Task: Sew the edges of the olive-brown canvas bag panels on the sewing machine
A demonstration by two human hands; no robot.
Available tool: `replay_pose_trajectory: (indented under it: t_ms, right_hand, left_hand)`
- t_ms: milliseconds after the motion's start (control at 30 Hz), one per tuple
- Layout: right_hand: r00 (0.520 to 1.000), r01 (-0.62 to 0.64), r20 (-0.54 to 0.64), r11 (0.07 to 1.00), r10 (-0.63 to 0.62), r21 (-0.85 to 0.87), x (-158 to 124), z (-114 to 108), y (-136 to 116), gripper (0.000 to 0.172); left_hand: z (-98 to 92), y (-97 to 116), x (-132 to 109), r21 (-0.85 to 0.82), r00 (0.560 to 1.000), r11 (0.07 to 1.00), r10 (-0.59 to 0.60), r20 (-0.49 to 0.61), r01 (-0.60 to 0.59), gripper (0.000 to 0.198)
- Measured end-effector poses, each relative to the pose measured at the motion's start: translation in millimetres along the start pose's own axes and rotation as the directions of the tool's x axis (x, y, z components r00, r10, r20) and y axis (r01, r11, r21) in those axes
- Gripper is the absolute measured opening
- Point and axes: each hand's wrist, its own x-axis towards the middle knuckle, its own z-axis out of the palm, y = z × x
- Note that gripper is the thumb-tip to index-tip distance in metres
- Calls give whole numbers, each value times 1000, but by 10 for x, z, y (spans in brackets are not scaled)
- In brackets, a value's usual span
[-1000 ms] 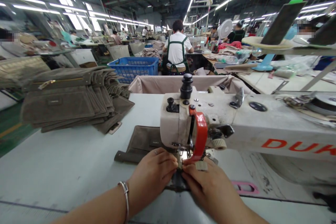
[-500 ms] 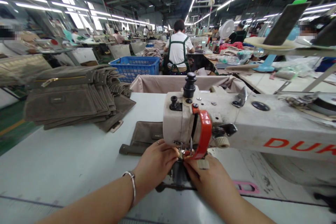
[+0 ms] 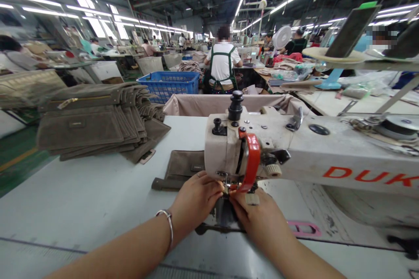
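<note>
A white sewing machine (image 3: 220,144) with an orange-red guard (image 3: 251,161) stands before me. Behind and left of its head lies a grey-brown fabric bag piece (image 3: 183,163) with a small dark label, its near part running under the head. My left hand (image 3: 198,196) is closed in a pinch just left of the needle, at the edge of that piece. On the other side, my right hand (image 3: 257,209) has its fingers pressed together beneath the guard, close to the left fingertips. The small part between the fingertips is mostly hidden by the fingers and the presser foot.
A stack of grey-brown bag pieces (image 3: 88,126) with zips sits at the table's left. Beyond the machine are a cloth-lined bin (image 3: 193,103) and a blue crate (image 3: 168,85). A pink plastic piece (image 3: 304,228) lies right. Thread cones (image 3: 350,32) stand at right; a person (image 3: 223,61) sits ahead.
The view has shifted slightly. Both hands keep their pinch at the needle, and the bag piece shows hardly any movement.
</note>
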Motion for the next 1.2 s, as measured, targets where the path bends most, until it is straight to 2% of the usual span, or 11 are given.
replay_pose_trajectory:
  t_ms: [267,567,700,733,867,900,967,1067,1100,1133,1200]
  right_hand:
    - [1000,-6,3,1000,6,17,16,-7,-6,17]
    - [999,-26,30,998,24,53,-38,21,-4,16]
    - [999,-21,52,998,18,66,-50,-1,22,19]
    - [998,-14,55,997,10,74,-63,-9,36,21]
    - [999,40,11,997,-41,73,-161,-14,142,24]
    - [998,56,-14,997,-55,57,-187,0,182,25]
    - [994,102,-36,995,-102,16,-229,47,274,27]
    - [960,267,-62,961,-272,-77,-267,131,425,33]
    - [939,326,-74,939,-336,-112,-277,154,475,34]
    - [917,381,-74,914,-393,-138,-289,172,524,34]
    - [901,420,-60,898,-430,-131,-319,189,611,33]
  left_hand:
    - [32,-26,-2,14,1000,1000,-9,0,9,10]
    - [37,29,-38,1,997,999,-35,66,35,9]
    - [-46,2,17,12,994,999,-33,105,32,11]
    - [-101,0,16,20,992,999,-32,119,30,19]
    - [-395,88,-193,110,971,994,-37,236,11,107]
    - [-452,138,-302,141,960,990,-39,277,0,117]
    - [-500,250,-571,199,933,979,-27,358,-48,105]
    - [-459,375,-1035,285,912,943,44,408,-173,32]
    - [-467,399,-1194,317,912,923,77,403,-217,16]
    - [-512,417,-1355,352,923,907,91,374,-232,8]
    - [-760,442,-1691,457,968,877,32,251,-148,7]
